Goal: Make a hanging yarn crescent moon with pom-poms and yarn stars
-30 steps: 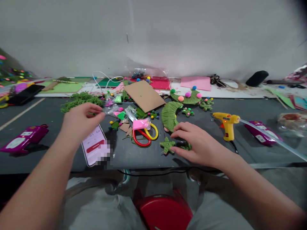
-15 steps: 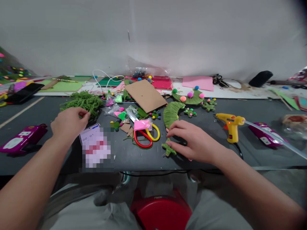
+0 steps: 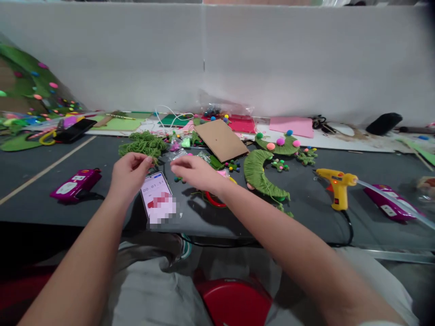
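Note:
My left hand (image 3: 131,174) is closed, its thumb and fingertips pinched together just in front of a heap of green yarn (image 3: 142,144). What it pinches, if anything, is too small to make out. Below it lies a phone (image 3: 157,192) showing a running timer. My right hand (image 3: 200,172) hovers over the middle of the table, fingers drawn together toward the left; anything between them is hidden. Under its wrist, scissors are mostly covered, with part of the red handle (image 3: 215,200) showing. To the right lies a cardboard crescent wrapped in green yarn (image 3: 256,170), a loose strand at its lower end.
Brown cardboard (image 3: 222,140) lies behind my right hand. A second crescent (image 3: 278,144) carries coloured pompoms. On the right, a yellow glue gun (image 3: 338,183) has a cable and a long glue stick. Purple devices (image 3: 77,184) stand at both sides. A red stool (image 3: 236,301) is below.
My right hand has left the green crescent and moved left, close to my left hand. The crescent now lies uncovered with its yarn end showing. The view has shifted left.

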Motion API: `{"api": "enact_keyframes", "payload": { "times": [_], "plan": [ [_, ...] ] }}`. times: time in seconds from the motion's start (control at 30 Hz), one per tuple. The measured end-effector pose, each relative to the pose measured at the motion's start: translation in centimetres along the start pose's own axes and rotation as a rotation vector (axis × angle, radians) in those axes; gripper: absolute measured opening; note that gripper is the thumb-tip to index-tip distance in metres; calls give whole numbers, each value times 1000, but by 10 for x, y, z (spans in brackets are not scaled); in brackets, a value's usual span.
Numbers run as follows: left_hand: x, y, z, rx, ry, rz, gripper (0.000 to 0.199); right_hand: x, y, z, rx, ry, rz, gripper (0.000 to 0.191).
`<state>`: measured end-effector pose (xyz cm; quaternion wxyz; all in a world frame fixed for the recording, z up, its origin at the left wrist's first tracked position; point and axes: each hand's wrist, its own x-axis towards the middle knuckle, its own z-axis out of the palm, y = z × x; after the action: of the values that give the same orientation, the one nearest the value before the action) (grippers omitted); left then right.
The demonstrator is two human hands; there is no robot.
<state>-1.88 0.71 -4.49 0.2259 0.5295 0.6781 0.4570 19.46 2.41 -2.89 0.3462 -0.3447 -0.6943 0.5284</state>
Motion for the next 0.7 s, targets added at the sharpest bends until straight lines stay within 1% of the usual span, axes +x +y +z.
{"api": "enact_keyframes", "payload": {
  "times": [0.03,0.07,0.13,0.17,0.23,0.33,0.43,0.53,0.6,0.63,0.7],
  "plan": [
    [1,-4,0,-85,33,21,23,23,1,14,11,29,56,17],
    [3,-8,0,-166,58,47,21,44,3,26,16,49,91,19],
    [7,-15,1,-240,94,81,18,77,6,46,44,58,133,21],
    [8,-18,1,-241,104,89,17,88,8,54,64,53,143,21],
    [10,-22,1,-232,134,98,16,101,11,65,112,58,167,21],
    [11,-23,2,-231,153,116,12,103,15,72,180,91,192,14],
    [10,-21,4,-273,155,106,11,98,17,70,220,110,194,10],
    [9,-18,7,-355,175,79,12,92,15,63,237,117,185,11],
    [9,-18,8,-415,198,47,16,86,12,56,227,143,176,13],
    [10,-19,8,-456,206,27,17,83,10,53,227,166,184,15],
    [13,-21,10,-520,233,-5,19,77,7,45,263,171,204,15]
  ]
}}
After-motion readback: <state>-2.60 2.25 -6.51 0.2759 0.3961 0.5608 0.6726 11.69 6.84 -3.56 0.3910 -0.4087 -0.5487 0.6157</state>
